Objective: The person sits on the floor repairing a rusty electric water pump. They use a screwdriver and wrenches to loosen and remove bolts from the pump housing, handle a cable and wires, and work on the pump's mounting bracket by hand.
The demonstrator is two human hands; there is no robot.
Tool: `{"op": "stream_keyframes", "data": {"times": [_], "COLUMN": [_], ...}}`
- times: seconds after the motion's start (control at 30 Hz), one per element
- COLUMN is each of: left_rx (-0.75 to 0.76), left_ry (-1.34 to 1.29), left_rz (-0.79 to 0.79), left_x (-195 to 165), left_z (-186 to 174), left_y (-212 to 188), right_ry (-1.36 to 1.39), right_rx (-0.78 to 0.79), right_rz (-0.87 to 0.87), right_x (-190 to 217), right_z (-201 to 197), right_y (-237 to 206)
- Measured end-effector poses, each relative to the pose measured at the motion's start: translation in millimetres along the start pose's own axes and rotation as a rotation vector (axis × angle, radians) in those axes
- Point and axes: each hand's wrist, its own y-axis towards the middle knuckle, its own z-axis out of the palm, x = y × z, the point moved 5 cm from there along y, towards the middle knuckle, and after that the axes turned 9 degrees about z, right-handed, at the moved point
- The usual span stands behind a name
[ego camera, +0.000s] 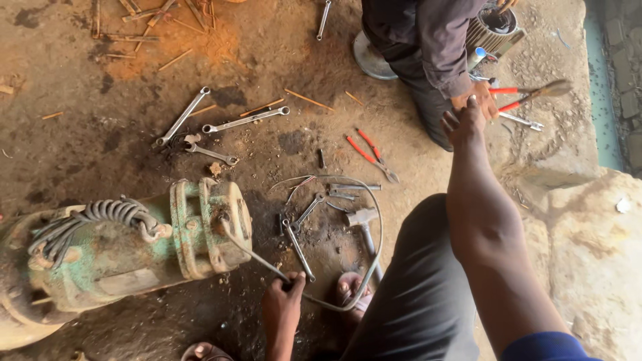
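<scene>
The left hand (283, 289) was fisted around a thin metal rod (253, 255) running up to the green motor housing (134, 244) lying on the ground. The right hand (463, 119) stretched far forward, fingers loosely spread, meeting a co-worker's hand (479, 97). Two red-handled pliers (372, 154) and one hammer (364, 222) lay nearby.

Your path's tight near the pump (134, 247): spanners (297, 234), a hammer (363, 220) and looped wire (374, 227) clutter the dirt. Barer ground sits left of the 3 wrenches (214, 127) up top.
</scene>
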Motion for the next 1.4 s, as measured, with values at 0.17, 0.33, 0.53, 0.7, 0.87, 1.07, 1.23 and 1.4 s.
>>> {"op": "stream_keyframes", "data": {"times": [0.17, 0.33, 0.53, 0.7, 0.87, 1.07, 1.23, 1.4], "left_rx": [0.045, 0.110, 0.095, 0.416, 0.124, 0.161, 0.106, 0.082], "left_ry": [-0.485, -0.529, 0.177, -0.439, -0.074, 0.183, -0.006, 0.039], "left_rz": [0.145, -0.006, 0.153, 0.221, 0.176, 0.202, 0.254, 0.277], "left_x": [-8.2, 4.9, -1.1, 5.7, 11.6, 5.2, 1.4, 5.8], "left_z": [-5.8, -16.6, -33.1, -23.0, -26.7, -17.2, -4.9, 1.2], "left_y": [-18.2, -27.1, -19.4, -30.5, -18.0, -8.0, -4.2, -1.3], "right_ry": [-0.065, -0.080, -0.070, -0.074, -0.103, -0.134, -0.188, -0.249], "right_rx": [0.066, 0.102, 0.047, -0.001, 0.014, 0.080, 0.034, -0.065], "right_rz": [0.045, 0.091, 0.107, 0.118, 0.117, 0.142, 0.112, 0.068], "right_x": [-10.0, -23.6, -36.1, -38.6, -43.0, -37.6, -36.9, -33.6], "right_z": [15.0, 26.3, 42.7, 45.9, 51.3, 53.4, 47.5, 45.7], "right_y": [-4.6, -15.1, -20.3, -21.9, -24.9, -20.1, -16.9, -19.6]}}
